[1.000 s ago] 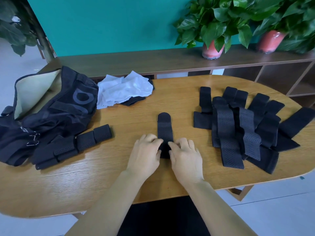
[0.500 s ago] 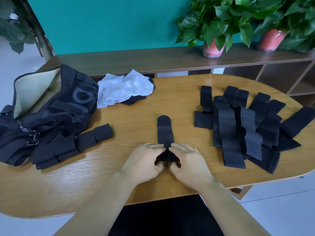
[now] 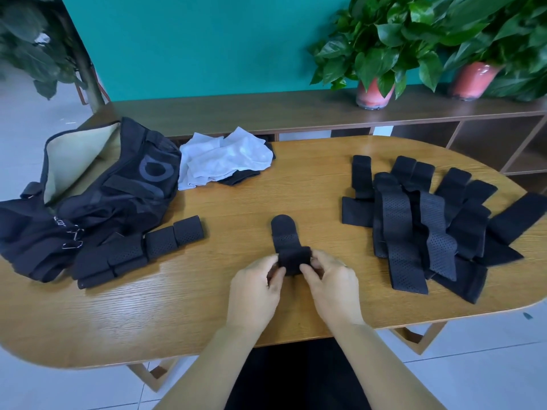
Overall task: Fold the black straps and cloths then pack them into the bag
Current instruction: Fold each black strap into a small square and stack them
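Observation:
A short black strap (image 3: 286, 238) lies at the table's middle, its rounded far end flat on the wood. Its near end is folded up and over. My left hand (image 3: 256, 287) pinches that fold from the left and my right hand (image 3: 333, 287) pinches it from the right. A pile of several unfolded black straps (image 3: 426, 220) is spread on the right side. Several folded straps (image 3: 139, 253) lie in a row at the left, beside the open black bag (image 3: 97, 196) with its pale lining showing. White and black cloths (image 3: 225, 158) lie crumpled behind the bag.
The wooden oval table (image 3: 189, 306) has its front edge just under my wrists. A low wooden shelf (image 3: 266, 113) runs behind it, with two potted plants (image 3: 376, 93) at the right. White floor tiles show below.
My hands have lifted the strap's near end off the table and rolled it forward over itself. Before, both hands lay flat on that end.

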Demonstrator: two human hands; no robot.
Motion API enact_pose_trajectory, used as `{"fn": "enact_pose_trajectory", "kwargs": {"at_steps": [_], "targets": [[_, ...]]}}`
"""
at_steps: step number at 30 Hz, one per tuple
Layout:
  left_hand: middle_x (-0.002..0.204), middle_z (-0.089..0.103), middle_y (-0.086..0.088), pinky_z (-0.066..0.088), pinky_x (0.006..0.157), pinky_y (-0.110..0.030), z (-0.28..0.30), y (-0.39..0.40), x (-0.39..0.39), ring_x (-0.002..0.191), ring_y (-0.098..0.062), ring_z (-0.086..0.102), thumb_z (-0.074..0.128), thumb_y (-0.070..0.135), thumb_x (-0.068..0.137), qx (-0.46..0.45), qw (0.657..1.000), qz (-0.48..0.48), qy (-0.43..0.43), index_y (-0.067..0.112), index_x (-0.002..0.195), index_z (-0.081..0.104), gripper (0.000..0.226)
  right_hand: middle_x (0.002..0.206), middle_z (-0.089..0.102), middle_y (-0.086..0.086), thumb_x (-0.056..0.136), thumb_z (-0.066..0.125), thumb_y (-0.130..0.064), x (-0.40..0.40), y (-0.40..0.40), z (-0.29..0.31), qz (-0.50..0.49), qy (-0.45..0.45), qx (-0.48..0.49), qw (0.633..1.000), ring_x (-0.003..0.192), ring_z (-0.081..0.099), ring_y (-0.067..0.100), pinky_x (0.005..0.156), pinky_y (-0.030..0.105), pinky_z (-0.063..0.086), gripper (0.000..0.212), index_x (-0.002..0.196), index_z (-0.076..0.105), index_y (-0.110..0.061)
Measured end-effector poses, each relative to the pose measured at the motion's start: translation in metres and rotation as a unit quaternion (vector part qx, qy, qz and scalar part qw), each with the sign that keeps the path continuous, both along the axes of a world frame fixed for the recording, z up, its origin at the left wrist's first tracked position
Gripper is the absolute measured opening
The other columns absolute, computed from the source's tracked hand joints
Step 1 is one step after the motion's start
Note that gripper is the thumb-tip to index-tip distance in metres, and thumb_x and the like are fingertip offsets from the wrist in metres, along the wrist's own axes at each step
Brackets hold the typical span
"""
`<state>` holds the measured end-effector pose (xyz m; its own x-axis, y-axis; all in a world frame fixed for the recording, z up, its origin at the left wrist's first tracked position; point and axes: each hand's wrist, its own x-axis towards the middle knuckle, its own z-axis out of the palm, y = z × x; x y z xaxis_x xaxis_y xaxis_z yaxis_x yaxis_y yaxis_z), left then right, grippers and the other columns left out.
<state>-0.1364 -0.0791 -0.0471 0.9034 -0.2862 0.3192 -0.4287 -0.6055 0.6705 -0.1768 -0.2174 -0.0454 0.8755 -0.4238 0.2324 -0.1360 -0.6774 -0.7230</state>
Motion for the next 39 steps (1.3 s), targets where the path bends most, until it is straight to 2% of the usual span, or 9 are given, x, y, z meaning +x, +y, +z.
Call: {"fn": "enact_pose_trajectory", "kwargs": {"at_steps": [5, 8, 14, 21, 22, 25, 30, 34, 39], "targets": [[0.093, 0.072, 0.007, 0.054, 0.076, -0.029, 0.004, -0.01, 0.01, 0.083, -0.008, 0.066, 0.062, 0.022, 0.093, 0.016, 0.999, 0.023, 0.021, 0.02, 0.112, 0.07, 0.022, 0.089, 0.069, -0.002, 0.091, 0.063, -0.02, 0.012, 0.003, 0.0, -0.018, -0.01, -0.005, 1.0, 0.084, 0.063, 0.016, 0.074, 0.036, 0.053, 0.019, 0.108, 0.067, -0.013], [0.096, 0.072, 0.007, 0.054, 0.076, -0.028, 0.006, -0.011, 0.015, 0.085, -0.007, 0.065, 0.059, 0.024, 0.093, 0.045, 0.998, 0.023, 0.03, 0.02, 0.114, 0.07, 0.024, 0.083, 0.067, -0.002, 0.09, 0.063, -0.019, 0.015, 0.004, 0.0, -0.015, -0.015, -0.024, 0.999, 0.078, 0.061, 0.015, 0.07, 0.033, 0.053, 0.015, 0.102, 0.069, -0.012], [0.087, 0.069, 0.004, 0.051, 0.069, -0.024, 0.017, -0.017, 0.018, 0.078, -0.011, 0.064, 0.057, 0.024, 0.095, 0.097, 0.993, 0.037, 0.052, 0.016, 0.095, 0.069, 0.014, 0.077, 0.059, -0.002, 0.091, 0.064, -0.018, 0.021, 0.006, -0.002, -0.021, -0.005, -0.075, 0.997, 0.071, 0.054, 0.016, 0.06, 0.026, 0.043, 0.009, 0.093, 0.067, -0.01], [0.092, 0.063, 0.001, 0.039, 0.061, -0.017, 0.021, -0.022, 0.021, 0.078, -0.012, 0.057, 0.054, 0.026, 0.096, 0.165, 0.981, 0.068, 0.071, 0.015, 0.092, 0.062, 0.014, 0.1, 0.058, 0.007, 0.095, 0.058, -0.021, 0.024, 0.007, -0.004, -0.013, 0.035, -0.11, 0.993, 0.087, 0.057, 0.023, 0.069, 0.029, 0.047, 0.027, 0.118, 0.063, -0.008], [0.092, 0.061, 0.001, 0.037, 0.06, -0.017, 0.022, -0.022, 0.02, 0.076, -0.013, 0.055, 0.054, 0.026, 0.096, 0.175, 0.98, 0.068, 0.068, 0.014, 0.093, 0.06, 0.014, 0.1, 0.058, 0.008, 0.093, 0.06, -0.019, 0.025, 0.008, -0.004, -0.012, 0.035, -0.113, 0.993, 0.085, 0.058, 0.024, 0.067, 0.029, 0.046, 0.028, 0.118, 0.063, -0.007], [0.108, 0.057, -0.001, 0.044, 0.073, -0.024, 0.018, -0.018, 0.021, 0.095, -0.018, 0.057, 0.058, 0.023, 0.094, 0.196, 0.98, 0.04, 0.006, 0.016, 0.128, 0.059, 0.035, 0.093, 0.06, 0.008, 0.078, 0.076, -0.011, 0.026, 0.004, -0.009, -0.003, -0.012, -0.163, 0.987, 0.076, 0.06, 0.024, 0.054, 0.025, 0.043, 0.03, 0.107, 0.068, -0.007], [0.15, 0.042, 0.005, 0.025, 0.11, -0.033, 0.014, -0.01, 0.027, 0.139, -0.016, 0.034, 0.045, 0.018, 0.099, 0.261, 0.963, -0.063, -0.035, 0.02, 0.142, 0.048, 0.043, 0.108, 0.069, 0.006, 0.081, 0.069, -0.005, 0.029, -0.007, -0.015, 0.069, -0.071, -0.261, 0.96, 0.105, 0.062, 0.026, 0.074, 0.037, 0.054, 0.013, 0.094, 0.071, -0.007], [0.156, 0.03, 0.008, 0.013, 0.114, -0.026, 0.015, -0.004, 0.032, 0.144, -0.01, 0.024, 0.041, 0.031, 0.099, 0.276, 0.956, -0.094, -0.019, 0.023, 0.148, 0.037, 0.05, 0.114, 0.068, 0.007, 0.083, 0.06, -0.01, 0.028, -0.015, -0.01, 0.122, -0.029, -0.241, 0.962, 0.113, 0.059, 0.026, 0.084, 0.036, 0.05, 0.022, 0.102, 0.07, -0.006], [0.156, 0.03, 0.012, 0.013, 0.113, -0.025, 0.018, 0.008, 0.037, 0.143, -0.009, 0.022, 0.054, 0.034, 0.089, 0.278, 0.948, -0.151, 0.019, 0.025, 0.149, 0.036, 0.063, 0.143, 0.049, -0.002, 0.083, 0.053, -0.026, 0.016, -0.024, -0.002, 0.193, 0.039, -0.216, 0.956, 0.136, 0.034, 0.013, 0.107, 0.024, 0.022, 0.055, 0.136, 0.053, -0.012]]}}
